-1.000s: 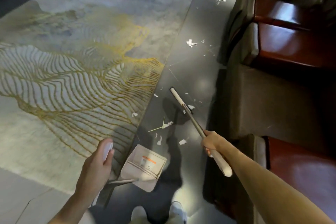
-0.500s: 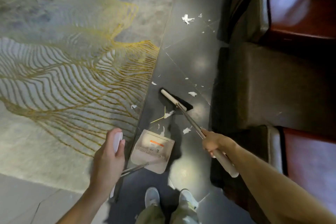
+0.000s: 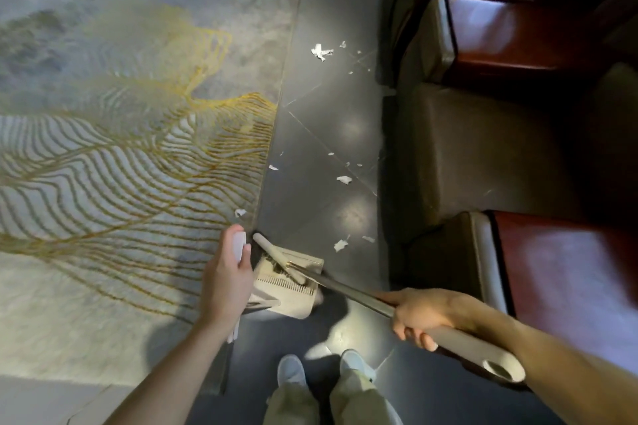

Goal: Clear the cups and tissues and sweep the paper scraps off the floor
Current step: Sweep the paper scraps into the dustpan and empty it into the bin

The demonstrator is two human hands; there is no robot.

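With the right hand (image 3: 423,312) closed on the long grey broom handle (image 3: 348,290) and the left hand (image 3: 226,278) closed on the beige plastic dustpan's (image 3: 293,290) upright handle, sweeping is judged underway, white paper scraps (image 3: 340,244) beyond the grips needing gathering next.

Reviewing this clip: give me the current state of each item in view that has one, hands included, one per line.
Left hand: closed on the dustpan handle.
Right hand: closed on the broom handle.
Dustpan: on the dark floor, mouth facing away from the person.
Broom: head pulled into the dustpan mouth.
Paper scraps: several unswept on the dark floor ahead.
Scrap: lying on the rug edge.
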